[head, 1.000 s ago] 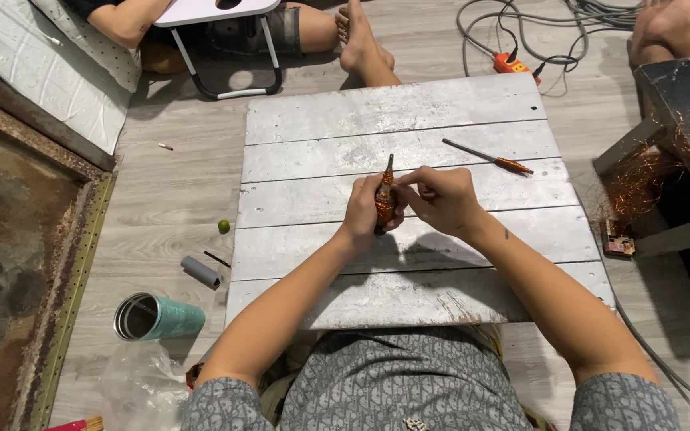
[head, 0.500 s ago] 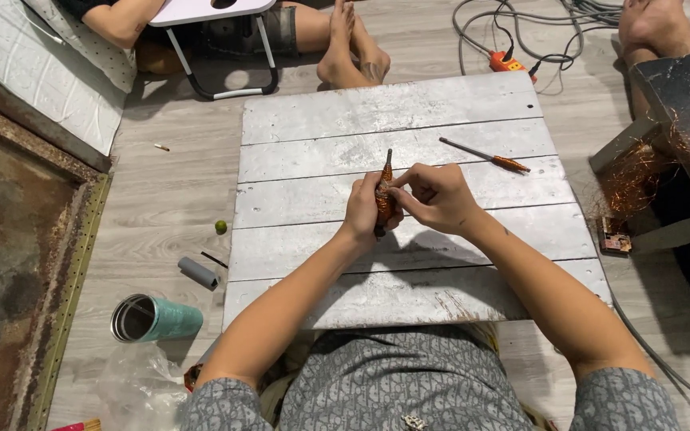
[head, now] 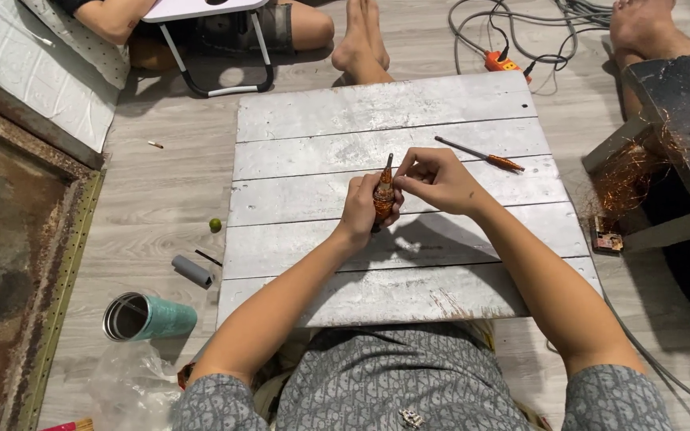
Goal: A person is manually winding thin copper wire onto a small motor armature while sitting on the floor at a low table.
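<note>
The left hand point(head: 361, 211) is wrapped around a small orange-brown coil point(head: 383, 201), fingers clamped on it, held just above the middle of the bench point(head: 297, 120) of pale grey planks. The coil's long axis runs approx. upright in the head view, i.e. away from the body, with a dark thin stem point(head: 389, 164) projecting from its far end. The right hand point(head: 441, 179) sits immediately to the right of that stem; its thumb and forefinger are pinched together at the stem tip, touching or just beside it, exact contact too small to confirm. Key relation: the stem tip lies to the left of the right fingers and above the left fist, so the right hand is nearer the working end, the left hand nearer the coil body. Both forearms converge from the near edge of the bench. A spare orange-handled tool point(head: 481, 154) lies on the bench to the right, apart from both hands, long axis slanted. On the floor, left of the bench: a grey tube point(head: 192, 271), a teal cup point(head: 149, 317) lying on its side, a small green ball point(head: 215, 225).
</note>
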